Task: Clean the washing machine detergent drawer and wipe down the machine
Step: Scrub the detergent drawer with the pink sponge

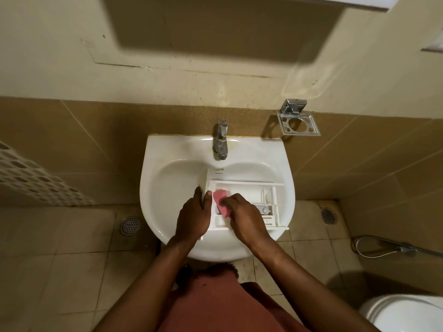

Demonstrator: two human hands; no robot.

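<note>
Left hand (193, 218) grips the drawer (244, 203) front at the sink's (285, 164) left edge; right hand (242, 215) pinches the sponge (221, 202). Scrub every compartment corner.

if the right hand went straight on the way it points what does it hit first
Probably the front wall of the detergent drawer, where the left hand grips it; the pink sponge in the right hand would touch first. Depth is unclear.

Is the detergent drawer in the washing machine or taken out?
Out: the detergent drawer lies across the sink, gripped by the left hand.
</note>
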